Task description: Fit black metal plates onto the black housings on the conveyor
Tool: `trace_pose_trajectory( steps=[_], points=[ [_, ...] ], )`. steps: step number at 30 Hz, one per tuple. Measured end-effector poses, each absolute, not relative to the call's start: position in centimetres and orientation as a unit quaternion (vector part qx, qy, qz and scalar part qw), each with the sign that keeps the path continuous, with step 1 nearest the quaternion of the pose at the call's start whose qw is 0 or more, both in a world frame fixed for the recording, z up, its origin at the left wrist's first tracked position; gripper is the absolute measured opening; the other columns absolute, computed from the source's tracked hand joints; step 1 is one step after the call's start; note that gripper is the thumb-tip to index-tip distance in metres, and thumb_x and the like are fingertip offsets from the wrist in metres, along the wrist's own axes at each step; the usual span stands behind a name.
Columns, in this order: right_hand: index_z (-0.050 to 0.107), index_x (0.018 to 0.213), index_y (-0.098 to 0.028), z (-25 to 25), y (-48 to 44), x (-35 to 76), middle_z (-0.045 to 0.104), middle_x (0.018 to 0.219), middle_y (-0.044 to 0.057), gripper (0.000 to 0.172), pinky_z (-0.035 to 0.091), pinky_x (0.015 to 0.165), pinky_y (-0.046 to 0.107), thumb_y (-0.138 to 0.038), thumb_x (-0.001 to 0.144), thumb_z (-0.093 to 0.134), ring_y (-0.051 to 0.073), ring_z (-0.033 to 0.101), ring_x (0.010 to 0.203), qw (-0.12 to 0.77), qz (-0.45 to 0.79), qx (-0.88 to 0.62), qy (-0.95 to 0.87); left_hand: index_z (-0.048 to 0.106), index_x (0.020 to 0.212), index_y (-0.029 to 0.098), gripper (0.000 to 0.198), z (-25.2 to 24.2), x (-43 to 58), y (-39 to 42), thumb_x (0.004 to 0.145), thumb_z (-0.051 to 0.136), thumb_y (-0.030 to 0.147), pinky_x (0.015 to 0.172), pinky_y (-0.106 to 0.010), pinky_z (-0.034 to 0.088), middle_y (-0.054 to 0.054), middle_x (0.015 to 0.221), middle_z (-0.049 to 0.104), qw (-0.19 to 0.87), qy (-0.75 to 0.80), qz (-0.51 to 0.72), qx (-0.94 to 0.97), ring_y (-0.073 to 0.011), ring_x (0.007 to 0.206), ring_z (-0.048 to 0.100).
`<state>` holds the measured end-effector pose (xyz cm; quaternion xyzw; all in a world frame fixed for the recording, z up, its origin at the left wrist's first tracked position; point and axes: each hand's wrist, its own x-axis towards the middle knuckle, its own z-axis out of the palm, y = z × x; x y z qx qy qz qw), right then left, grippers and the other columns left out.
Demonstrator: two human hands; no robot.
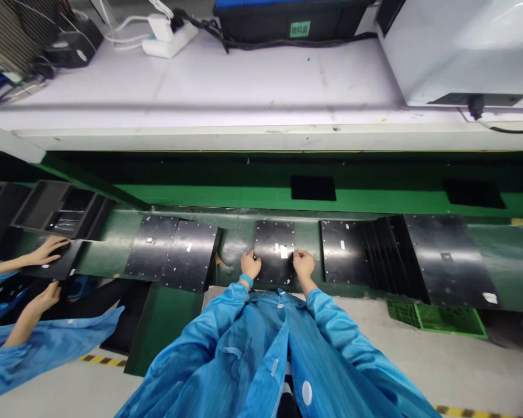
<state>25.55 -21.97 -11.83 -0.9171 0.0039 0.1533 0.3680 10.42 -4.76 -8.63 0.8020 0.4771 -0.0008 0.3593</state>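
Note:
A flat black panel point(273, 261), with small screws along its edges and white labels near the middle, lies in front of me on the green bench. My left hand point(250, 265) is closed at its left edge, fingers curled. On the opposite edge, my right hand point(304, 264) pinches the panel's side. The undersides of my fingers are hidden. To the left, two similar black panels point(190, 255) overlap each other. Another black panel point(346, 251) lies to the right, followed by a leaning row of black panels point(390, 255).
A large black panel point(451, 261) rests at the right end of the row. At left, a co-worker's hands point(47, 252) touch another dark panel near black trays point(43, 206). A white shelf point(261, 87) overhangs the bench's back. A green crate point(451, 319) stands below.

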Motion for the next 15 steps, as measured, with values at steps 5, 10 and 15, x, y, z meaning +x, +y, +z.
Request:
trace_pose_trajectory(
  steps=[5, 10, 15],
  points=[
    [0.082, 0.101, -0.019, -12.3, -20.6, 26.4, 0.081, 0.098, 0.011, 0.032, 0.053, 0.08, 0.03, -0.043, 0.088, 0.066, 0.026, 0.074, 0.091, 0.394, 0.18, -0.901, 0.027, 0.075, 0.125, 0.018, 0.037, -7.6, 11.1, -4.8, 0.091, 0.061, 0.024, 0.099, -0.032, 0.05, -0.016, 0.122, 0.076, 0.313, 0.481, -0.032, 0.819, -0.029, 0.118, 0.07],
    [0.082, 0.096, -0.017, -12.0, -20.1, 27.8, 0.08, 0.091, 0.014, 0.04, 0.052, 0.076, 0.032, -0.049, 0.093, 0.059, 0.028, 0.074, 0.086, 0.376, 0.169, -0.91, 0.047, 0.073, 0.129, 0.021, 0.041, -7.4, 11.1, -4.1, 0.09, 0.059, 0.022, 0.094, -0.033, 0.05, -0.012, 0.114, 0.081, 0.354, 0.484, -0.03, 0.8, -0.0293, 0.116, 0.072],
    [0.082, 0.106, -0.02, -11.8, -19.8, 27.9, 0.08, 0.105, 0.012, 0.034, 0.053, 0.086, 0.032, -0.045, 0.087, 0.068, 0.027, 0.074, 0.101, 0.364, 0.18, -0.913, 0.038, 0.064, 0.14, 0.018, 0.058, -8.5, 12.0, -3.7, 0.083, 0.067, 0.022, 0.105, -0.037, 0.047, -0.017, 0.133, 0.074, 0.439, 0.495, 0.033, 0.749, -0.0296, 0.125, 0.068]
  ],
)
